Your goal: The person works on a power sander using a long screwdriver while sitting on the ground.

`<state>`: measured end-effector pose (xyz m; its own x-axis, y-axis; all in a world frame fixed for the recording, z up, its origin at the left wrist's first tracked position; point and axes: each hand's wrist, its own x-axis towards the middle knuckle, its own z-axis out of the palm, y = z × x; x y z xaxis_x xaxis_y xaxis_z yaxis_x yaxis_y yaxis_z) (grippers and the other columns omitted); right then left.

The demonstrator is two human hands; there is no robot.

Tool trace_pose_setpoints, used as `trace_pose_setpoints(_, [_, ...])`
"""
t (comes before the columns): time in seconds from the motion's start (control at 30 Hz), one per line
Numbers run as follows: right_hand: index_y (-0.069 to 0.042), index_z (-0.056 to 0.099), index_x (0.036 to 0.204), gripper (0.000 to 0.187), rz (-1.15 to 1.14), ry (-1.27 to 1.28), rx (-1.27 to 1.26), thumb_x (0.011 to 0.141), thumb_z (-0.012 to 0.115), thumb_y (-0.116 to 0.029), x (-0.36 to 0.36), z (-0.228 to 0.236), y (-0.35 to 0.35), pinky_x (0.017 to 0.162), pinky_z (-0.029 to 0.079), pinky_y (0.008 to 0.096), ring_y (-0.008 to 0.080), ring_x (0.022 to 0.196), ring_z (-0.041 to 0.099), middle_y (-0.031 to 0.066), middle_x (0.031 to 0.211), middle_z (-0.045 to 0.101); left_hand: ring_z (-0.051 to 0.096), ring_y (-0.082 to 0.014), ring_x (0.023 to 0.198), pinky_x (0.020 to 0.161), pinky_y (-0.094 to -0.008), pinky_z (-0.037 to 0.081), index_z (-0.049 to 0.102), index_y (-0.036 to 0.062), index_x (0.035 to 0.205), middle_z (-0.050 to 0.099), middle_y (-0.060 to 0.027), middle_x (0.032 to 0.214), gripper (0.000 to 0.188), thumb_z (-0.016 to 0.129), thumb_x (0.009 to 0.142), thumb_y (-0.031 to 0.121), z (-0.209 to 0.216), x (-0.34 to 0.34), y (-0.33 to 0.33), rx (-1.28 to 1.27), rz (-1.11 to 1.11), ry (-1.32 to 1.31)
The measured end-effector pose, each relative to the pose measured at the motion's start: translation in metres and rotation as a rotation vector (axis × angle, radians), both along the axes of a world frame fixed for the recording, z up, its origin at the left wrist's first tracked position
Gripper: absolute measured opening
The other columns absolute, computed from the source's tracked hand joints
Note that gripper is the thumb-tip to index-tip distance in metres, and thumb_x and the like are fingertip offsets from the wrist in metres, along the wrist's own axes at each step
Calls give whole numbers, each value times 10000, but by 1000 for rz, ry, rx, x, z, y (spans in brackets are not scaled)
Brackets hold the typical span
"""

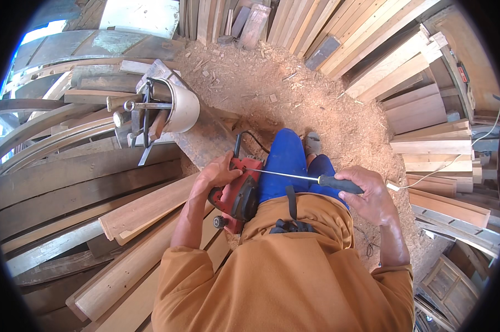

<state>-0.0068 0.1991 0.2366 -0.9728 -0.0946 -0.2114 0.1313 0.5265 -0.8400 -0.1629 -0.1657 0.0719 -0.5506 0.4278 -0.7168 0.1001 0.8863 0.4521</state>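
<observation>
A red and black electric hand planer [244,193] rests against my left thigh, its black cord rising from the far end. My left hand [218,170] is closed on the far end of the planer. In my right hand [370,195] is a long screwdriver [339,183], gripped by its black handle over my lap. Its thin metal shaft points left across my blue-clad leg, and the tip reaches the planer near my left fingers. Whether the tip sits in a screw is too small to tell.
At the left, a white bucket [186,108] of hand tools stands on a plank [203,135]. Long boards [144,213] lie beside my left arm. More timber [421,108] is stacked at the back and right. Wood shavings [272,83] cover the floor. A pale cord [454,160] hangs at the right.
</observation>
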Motion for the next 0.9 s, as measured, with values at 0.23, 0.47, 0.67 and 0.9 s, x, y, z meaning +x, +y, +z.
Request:
trace_pose_setpoints(0.23, [7, 684, 1192, 348, -90, -513, -112, 872, 738, -118, -12, 19, -2, 816, 556, 320, 164, 877, 698, 108, 988, 744, 626, -435, 1206, 1022, -485, 482, 554, -25, 1335, 669, -301, 1218, 643, 732, 866, 378, 1, -3, 5, 14, 6, -36])
trace_pose_setpoints(0.47, [-17, 698, 1226, 373, 290, -143, 240, 896, 718, -190, -7, 12, -3, 830, 561, 421, 321, 951, 709, 171, 1008, 711, 625, -440, 1211, 1034, -478, 482, 547, -31, 1351, 672, -305, 1208, 656, 737, 857, 356, -2, -3, 6, 16, 13, -46])
trace_pose_setpoints(0.67, [-70, 717, 1202, 370, 431, 60, 496, 833, 721, -103, -10, 19, -8, 705, 522, 447, 316, 847, 648, 98, 929, 603, 623, -437, 1219, 1041, -475, 480, 540, -34, 1361, 664, -307, 1229, 671, 736, 851, 356, -2, -6, 7, 25, 6, -35])
trace_pose_setpoints(0.9, [-33, 656, 1363, 458, -62, -375, -193, 913, 680, -117, -22, 23, -8, 829, 591, 365, 245, 928, 709, 172, 1210, 688, 627, -435, 1207, 1028, -477, 484, 534, -36, 1363, 660, -303, 1235, 693, 740, 846, 376, -6, -4, 5, 10, -5, -33])
